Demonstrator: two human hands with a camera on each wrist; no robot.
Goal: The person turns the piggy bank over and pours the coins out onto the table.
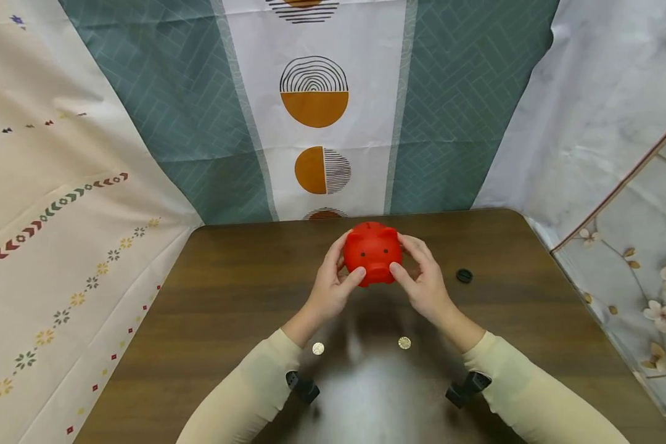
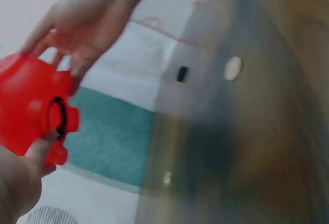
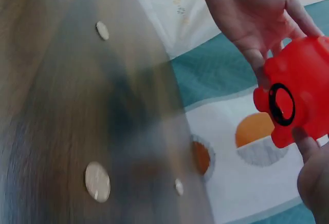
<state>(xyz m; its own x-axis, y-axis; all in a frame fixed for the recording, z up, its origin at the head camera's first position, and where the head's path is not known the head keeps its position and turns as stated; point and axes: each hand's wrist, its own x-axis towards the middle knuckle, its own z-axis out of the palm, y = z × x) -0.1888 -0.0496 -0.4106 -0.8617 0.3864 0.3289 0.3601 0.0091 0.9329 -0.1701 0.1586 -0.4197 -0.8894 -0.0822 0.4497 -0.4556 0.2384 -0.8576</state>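
A red piggy bank (image 1: 373, 253) is raised over the far part of the table, its face toward me and the slot on its top showing. My left hand (image 1: 333, 277) grips one side, thumb low on the front. On the other side my right hand (image 1: 424, 280) grips it the same way. Seen from below in the right wrist view, the piggy bank (image 3: 303, 80) has a round hole with a black rim (image 3: 281, 105) in its underside. A black round plug (image 1: 464, 275) lies on the table to the right.
Nearer me on the brown wooden table (image 1: 227, 302) lie a coin (image 1: 318, 348) below the left hand and another coin (image 1: 404, 343) below the right. Patterned cloth (image 1: 455, 111) hangs behind the table and along both sides.
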